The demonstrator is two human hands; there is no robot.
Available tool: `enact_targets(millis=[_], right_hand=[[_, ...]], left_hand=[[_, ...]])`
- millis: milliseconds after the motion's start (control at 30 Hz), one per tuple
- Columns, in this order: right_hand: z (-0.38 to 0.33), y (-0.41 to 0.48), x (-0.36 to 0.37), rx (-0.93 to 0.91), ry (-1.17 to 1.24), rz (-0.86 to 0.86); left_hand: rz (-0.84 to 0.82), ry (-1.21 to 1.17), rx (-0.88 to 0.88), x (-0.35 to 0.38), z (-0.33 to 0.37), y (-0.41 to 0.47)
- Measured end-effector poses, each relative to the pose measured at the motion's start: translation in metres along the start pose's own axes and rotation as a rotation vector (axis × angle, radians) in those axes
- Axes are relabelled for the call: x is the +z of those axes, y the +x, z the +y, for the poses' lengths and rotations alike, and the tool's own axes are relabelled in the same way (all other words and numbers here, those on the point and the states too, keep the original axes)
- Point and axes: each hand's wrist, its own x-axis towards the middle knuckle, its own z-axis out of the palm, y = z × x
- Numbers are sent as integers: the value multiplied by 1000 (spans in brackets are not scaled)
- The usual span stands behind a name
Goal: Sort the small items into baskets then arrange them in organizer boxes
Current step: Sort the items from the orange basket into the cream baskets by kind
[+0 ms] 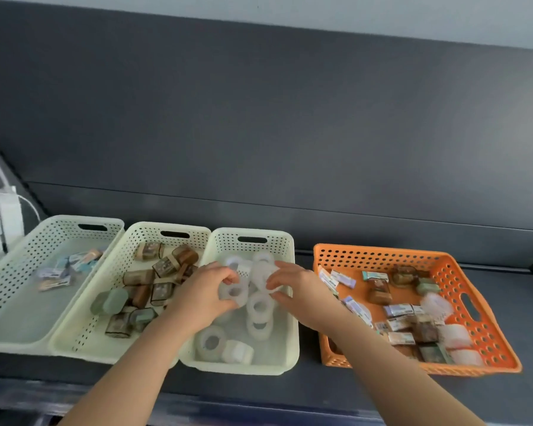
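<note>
Seen from the head camera, both hands work inside the third pale basket [277, 368], where the white tape rolls [259, 309] lie loosely heaped. The left hand [208, 292] pinches a tape roll [235, 292], and the right hand [296, 287] curls its fingers round a second roll [263, 272] just beside it. The rolls look best set down flat and released low, so that none bounces out. The far-left basket [59, 238] holds a few small packets [65, 269]. The next basket [130, 241] holds brown boxes [154, 281] and a green tub [110, 301]. The orange basket [490, 342], apart on the right, holds mixed unsorted items [406, 321].
</note>
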Motion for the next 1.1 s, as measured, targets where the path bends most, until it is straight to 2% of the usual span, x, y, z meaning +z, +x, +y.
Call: enact_targets(millis=[133, 267, 400, 567, 667, 800, 967, 1100], right_hand=[[0, -18, -14, 71, 65, 120], [10, -42, -41, 124, 24, 202], [42, -72, -74, 239, -9, 243], [98, -105, -116, 366, -87, 271], [127, -115, -132, 400, -151, 226], [152, -114, -146, 421, -230, 139], [184, -97, -142, 419, -293, 19], [200, -82, -135, 395, -315, -18]], left_hand=[[100, -70, 62, -4, 2, -1], [164, -123, 143, -3, 35, 2], [160, -181, 264, 15, 91, 17], [89, -153, 315, 57, 152, 50], [29, -128, 320, 85, 183, 71], [-62, 53, 324, 116, 211, 94], [-152, 240, 292, 148, 220, 110], [-227, 300, 249, 163, 218, 117]])
